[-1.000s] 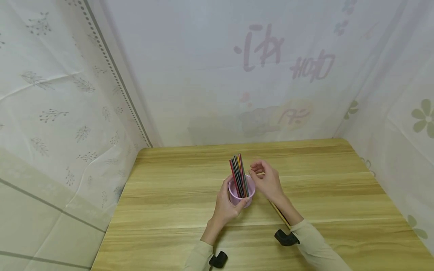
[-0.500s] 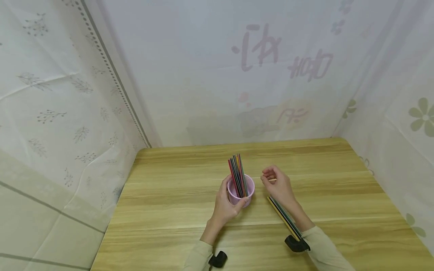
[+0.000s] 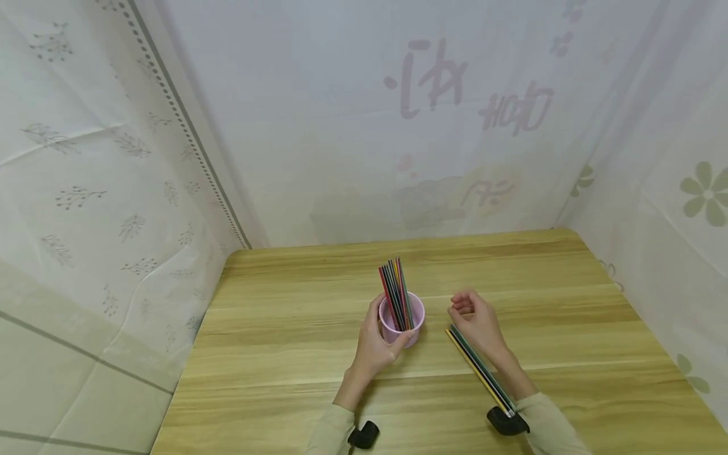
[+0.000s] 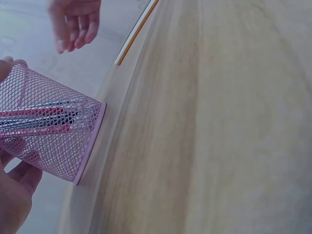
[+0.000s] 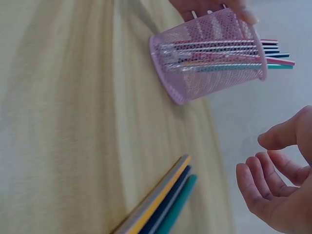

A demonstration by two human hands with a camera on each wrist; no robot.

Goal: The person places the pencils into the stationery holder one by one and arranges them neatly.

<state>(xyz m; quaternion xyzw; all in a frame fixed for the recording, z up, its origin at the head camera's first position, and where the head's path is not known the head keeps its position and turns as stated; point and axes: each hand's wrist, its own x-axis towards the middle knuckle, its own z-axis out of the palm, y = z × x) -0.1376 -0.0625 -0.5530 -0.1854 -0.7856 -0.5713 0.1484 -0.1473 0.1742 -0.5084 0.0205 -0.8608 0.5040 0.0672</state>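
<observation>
My left hand (image 3: 378, 344) grips a pink mesh pencil cup (image 3: 403, 337) from its left side, thumb toward the front. Several thin coloured pencils (image 3: 396, 294), red, dark, yellow and green among them, stand tilted in it. To the cup's right, my right hand (image 3: 478, 323) hovers with loosely bent fingers; the right wrist view shows a gap between thumb (image 5: 278, 136) and fingers, with nothing held. Just below that hand lie several loose pencils (image 3: 476, 365) side by side on the table, yellow, dark and green. My right forearm runs along their right side.
The wood-grain table (image 3: 273, 341) spreads around both hands, its far edge meeting a pale printed curtain (image 3: 318, 158). Another patterned curtain (image 3: 114, 208) hangs at the left. Black wrist mounts (image 3: 508, 422) sit by both sleeves.
My right hand has drawn away from the cup's rim, to the right and nearer to me, and more of the loose pencils now shows. The left hand keeps its hold on the cup.
</observation>
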